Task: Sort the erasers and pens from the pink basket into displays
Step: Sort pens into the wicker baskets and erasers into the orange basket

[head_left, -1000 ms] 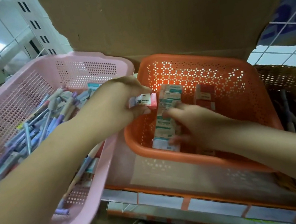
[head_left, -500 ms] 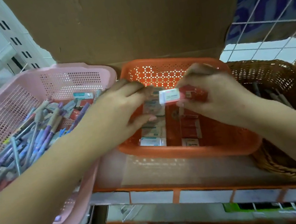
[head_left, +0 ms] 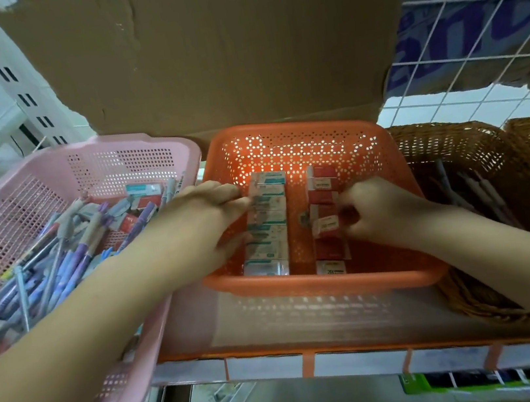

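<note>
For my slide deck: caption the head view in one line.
Left hand and right hand arrange erasers in orange basket beside pink basket of pens.

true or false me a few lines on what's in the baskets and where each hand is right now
1. The orange perforated plastic basket holds a teal-labelled eraser row and a red-sleeved eraser row. True.
2. The right hand reaches into the brown wicker basket. False: it pinches a red-sleeved eraser inside the orange basket.
3. The pink perforated plastic basket is empty. False: it holds a heap of pens and some loose erasers.
4. The left hand touches the teal-labelled eraser row. True.
5. The brown wicker basket holds a few sorted pens. True.
</note>
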